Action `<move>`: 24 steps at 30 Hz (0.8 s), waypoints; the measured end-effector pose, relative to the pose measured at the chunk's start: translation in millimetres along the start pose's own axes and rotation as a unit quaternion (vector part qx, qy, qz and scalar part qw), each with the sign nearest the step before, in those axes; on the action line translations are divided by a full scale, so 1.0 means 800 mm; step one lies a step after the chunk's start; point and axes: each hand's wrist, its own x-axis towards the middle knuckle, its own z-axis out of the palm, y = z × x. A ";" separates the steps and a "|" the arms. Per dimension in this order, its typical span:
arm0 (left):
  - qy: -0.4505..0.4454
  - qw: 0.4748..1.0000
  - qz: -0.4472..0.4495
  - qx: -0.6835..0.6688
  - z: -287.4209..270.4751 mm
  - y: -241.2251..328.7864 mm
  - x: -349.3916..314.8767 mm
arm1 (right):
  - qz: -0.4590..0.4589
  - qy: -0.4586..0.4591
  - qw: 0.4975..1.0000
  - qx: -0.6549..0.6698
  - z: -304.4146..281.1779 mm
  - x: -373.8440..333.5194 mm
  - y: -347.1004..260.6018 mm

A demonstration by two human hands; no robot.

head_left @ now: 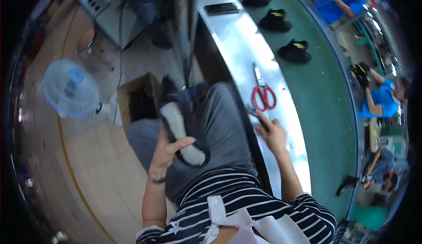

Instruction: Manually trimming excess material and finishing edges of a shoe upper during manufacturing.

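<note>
My left hand [169, 152] is closed round a black shoe [200, 145] above my lap, its whitish sole side [175, 120] turned up and the thumb lying across it. The shoe's far end is blurred by motion. My right hand [273, 135] is over the metal ledge, fingers wrapped round a hand tool [263, 118] with a dark handle and a small metal head; its exact kind is blurred. Just beyond that tool lie scissors [263, 95] with red handles, blades pointing away from me. The shoe and the tool are apart.
A green conveyor belt [325, 112] carries several black shoes. A phone [222, 9] lies on the metal ledge [246, 37]. An open cardboard box [124, 105], a metal post [182, 28] and a fan [70, 88] stand ahead and left. People in blue [340, 0] work across the belt.
</note>
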 end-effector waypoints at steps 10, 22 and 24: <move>-0.111 0.960 0.218 0.135 -0.007 -0.037 0.056 | -0.097 0.067 0.990 -0.083 0.013 0.009 0.010; -0.151 0.988 -0.023 -0.015 0.058 -0.025 0.051 | -0.146 -0.254 0.743 0.602 -0.030 0.017 -0.103; -0.169 0.967 -0.051 0.182 0.055 -0.029 0.079 | -0.121 -0.167 0.744 0.635 -0.048 0.017 -0.103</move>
